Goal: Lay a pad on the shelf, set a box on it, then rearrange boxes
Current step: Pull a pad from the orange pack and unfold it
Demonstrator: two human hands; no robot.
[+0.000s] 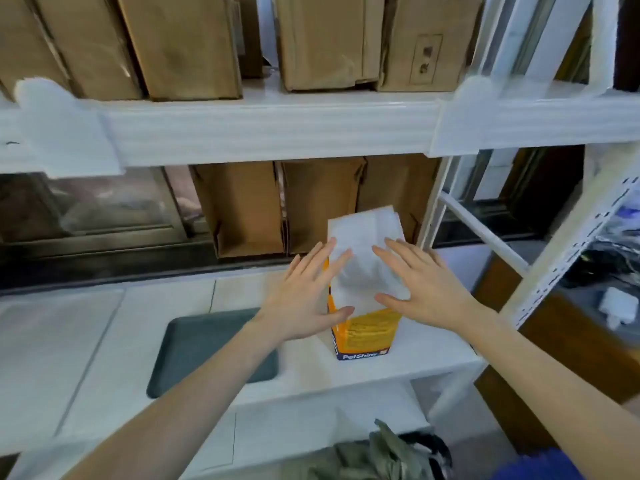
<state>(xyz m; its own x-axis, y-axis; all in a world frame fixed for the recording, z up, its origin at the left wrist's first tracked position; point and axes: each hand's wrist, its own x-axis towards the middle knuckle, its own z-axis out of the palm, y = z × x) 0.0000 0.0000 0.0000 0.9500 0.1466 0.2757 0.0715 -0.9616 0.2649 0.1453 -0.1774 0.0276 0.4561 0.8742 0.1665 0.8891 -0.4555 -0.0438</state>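
We are bracketing the orange box (365, 327) on the shelf (398, 372), right of the grey pad (207, 355). Left hand (304, 299) and right hand (422, 289) are spread flat against its sides; we should be pressing evenly before lifting it across.

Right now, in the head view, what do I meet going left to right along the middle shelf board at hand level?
Dark green pad → left hand → orange and white box → right hand → white shelf upright. Both hands lie with straight fingers against the box's sides; the box stands just right of the pad, not on it.
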